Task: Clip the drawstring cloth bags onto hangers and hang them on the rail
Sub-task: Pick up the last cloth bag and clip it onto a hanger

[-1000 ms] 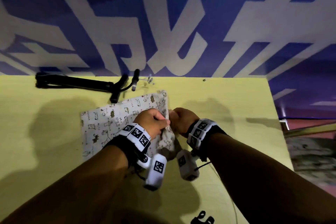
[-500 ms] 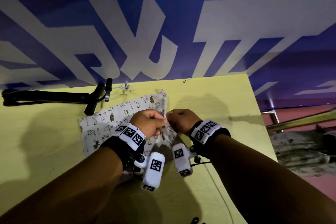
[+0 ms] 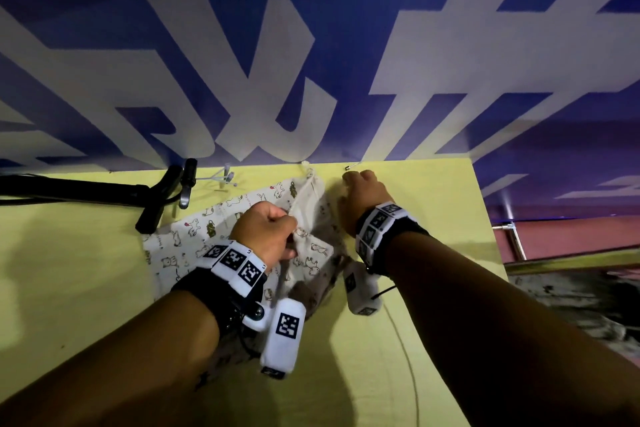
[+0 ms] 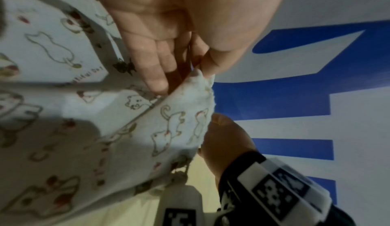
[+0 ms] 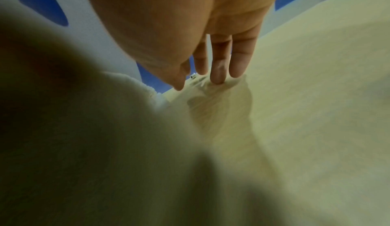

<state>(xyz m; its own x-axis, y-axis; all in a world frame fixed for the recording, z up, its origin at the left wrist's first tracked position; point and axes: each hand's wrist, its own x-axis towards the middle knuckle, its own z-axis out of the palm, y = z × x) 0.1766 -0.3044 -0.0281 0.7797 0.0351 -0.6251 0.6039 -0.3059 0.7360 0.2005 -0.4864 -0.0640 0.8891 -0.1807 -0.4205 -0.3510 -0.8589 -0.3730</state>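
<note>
A cream drawstring bag (image 3: 194,236) printed with small cats lies on the yellow table (image 3: 86,270). My left hand (image 3: 277,232) grips its bunched right edge; in the left wrist view the left hand (image 4: 198,76) pinches a fold of the bag (image 4: 84,112) between thumb and fingers. My right hand (image 3: 360,187) is beyond the bag's top corner, near the table's far edge. In the right wrist view the right hand (image 5: 202,82) has straight fingers with the tips down on the table. A black hanger (image 3: 152,198) lies at the far left.
A clear plastic clip (image 3: 221,178) lies beside the hanger's end. A small metal pin (image 3: 349,167) sits at the far edge near my right hand. A blue and white banner (image 3: 311,62) rises behind the table. The table's right edge (image 3: 491,236) drops to a reddish floor.
My right hand has let go of the bag and moved up and right to the table's far edge. My left hand keeps its grip on the bag.
</note>
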